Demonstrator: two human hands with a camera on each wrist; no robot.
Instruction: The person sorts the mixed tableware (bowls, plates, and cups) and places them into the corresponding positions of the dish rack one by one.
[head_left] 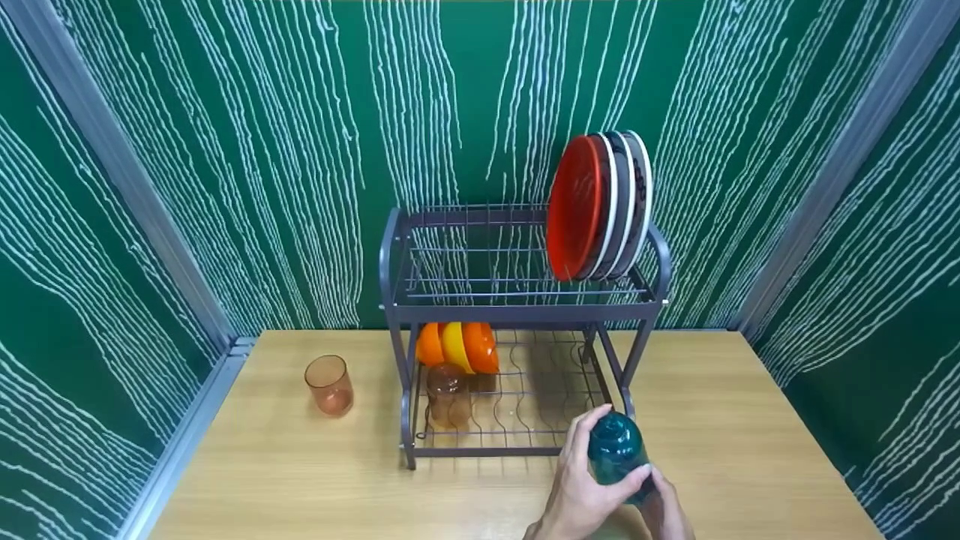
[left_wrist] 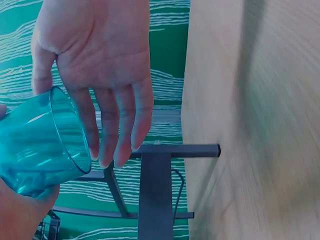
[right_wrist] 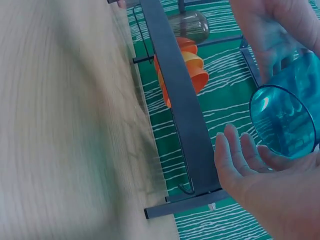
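My left hand (head_left: pixel 583 484) grips a teal glass (head_left: pixel 616 441) in front of the drying rack's right end, thumb across its front and fingers along the far side. The glass is tilted with its mouth downward and its closed end up. Beside it is my right hand (head_left: pixel 667 511), its thumb close by the glass. Seen in the left wrist view, the right palm (left_wrist: pixel 100 60) faces the camera with straight fingers near the glass rim (left_wrist: pixel 70 130). In the right wrist view those fingers (right_wrist: pixel 237 145) extend beneath the mouth.
The two-tier drying rack (head_left: pixel 525 313) stands against the green wall. Several plates (head_left: pixel 577 210) are upright on its top tier. Orange and yellow bowls (head_left: pixel 457 346) and an upturned brownish glass (head_left: pixel 448 401) sit below. Left on the table (head_left: pixel 262 465) stands a pinkish glass (head_left: pixel 330 386).
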